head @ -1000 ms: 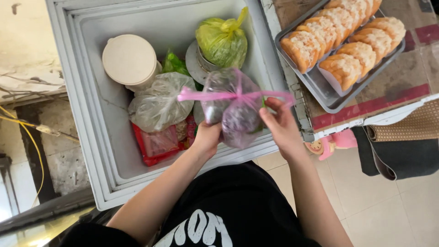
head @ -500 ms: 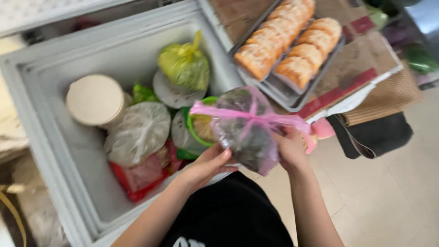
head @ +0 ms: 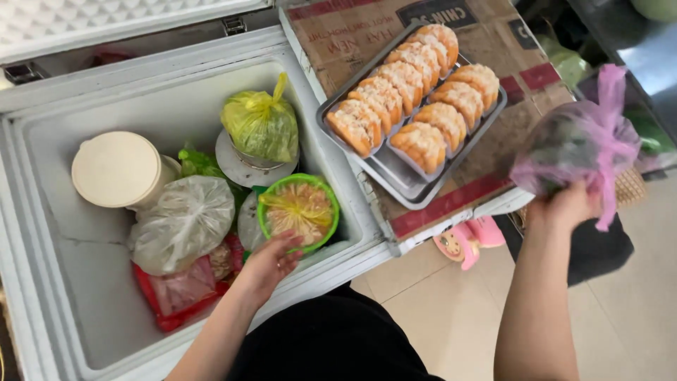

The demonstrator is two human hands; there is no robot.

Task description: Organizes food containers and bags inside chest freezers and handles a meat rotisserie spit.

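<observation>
R hand [head: 564, 208] grips pink-tied bag [head: 575, 144], held out right of the freezer [head: 42, 296]. L hand [head: 271, 261] loose, fingers at green bowl [head: 298, 212] rim, not gripping. Step looks like unloading; next probably needs firm grip on the bowl.

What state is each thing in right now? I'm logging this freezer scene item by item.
Chest freezer: lid open.
Pink bag: tied, held by the right hand, outside the freezer.
Green bowl: in the freezer, left hand at its rim.
Yellow-green bag: knotted.
Metal tray: filled with orange food pieces.

nine filled buns [head: 416, 92], one tray [head: 405, 185], two hands [head: 268, 262]
</observation>
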